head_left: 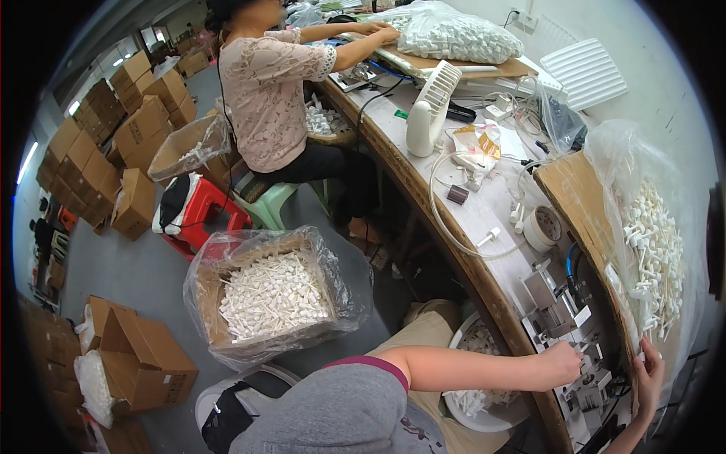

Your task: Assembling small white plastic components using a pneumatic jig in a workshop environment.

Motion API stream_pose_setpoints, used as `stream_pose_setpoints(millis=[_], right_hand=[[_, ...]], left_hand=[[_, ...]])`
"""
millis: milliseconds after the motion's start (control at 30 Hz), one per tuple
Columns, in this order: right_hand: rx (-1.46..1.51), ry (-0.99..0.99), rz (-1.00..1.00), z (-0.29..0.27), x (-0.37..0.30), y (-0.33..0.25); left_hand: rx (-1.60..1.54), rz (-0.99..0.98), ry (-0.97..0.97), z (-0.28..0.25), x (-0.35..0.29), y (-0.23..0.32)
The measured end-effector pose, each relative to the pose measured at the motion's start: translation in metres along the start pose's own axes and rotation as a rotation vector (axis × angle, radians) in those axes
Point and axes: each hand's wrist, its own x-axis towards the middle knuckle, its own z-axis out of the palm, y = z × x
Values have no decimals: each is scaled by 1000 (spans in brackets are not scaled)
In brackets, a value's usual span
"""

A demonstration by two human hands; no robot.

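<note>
My left hand (558,367) is closed, held low over a metal fixture (590,390) on the workbench. What its fingers hold, if anything, is hidden. At the lower right, my right hand (647,378) has bent fingers at the near edge of a cardboard tray (578,200) lined with clear plastic. White plastic parts with thin stems (654,261) are heaped in that tray, just beyond this hand. Whatever lies between its fingers is too small to make out. A metal block with a blue air hose (548,291) stands beside the left hand. Below my left forearm, a white basin (454,408) holds more white parts.
A plastic-lined carton (219,344) of white parts stands on the floor at left. A white fan (431,113), cables and a tape roll (543,227) sit along the bench (408,174). Another person (265,98) works at its far end. Cardboard boxes (144,356) and a red stool (204,216) are further left.
</note>
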Motion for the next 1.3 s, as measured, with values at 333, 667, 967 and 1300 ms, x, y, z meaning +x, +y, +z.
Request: stream_pose_setpoints(millis=[333, 667, 967, 1300], right_hand=[[179, 418, -26, 1, -10, -9], [262, 574, 39, 14, -12, 7], [379, 579, 54, 25, 18, 35], [554, 632, -9, 40, -22, -15]], left_hand=[[0, 27, -27, -23, 7, 10], [-49, 15, -125, -25, 10, 8], [65, -15, 62, -7, 2, 8], [-99, 38, 124, -24, 8, 6]])
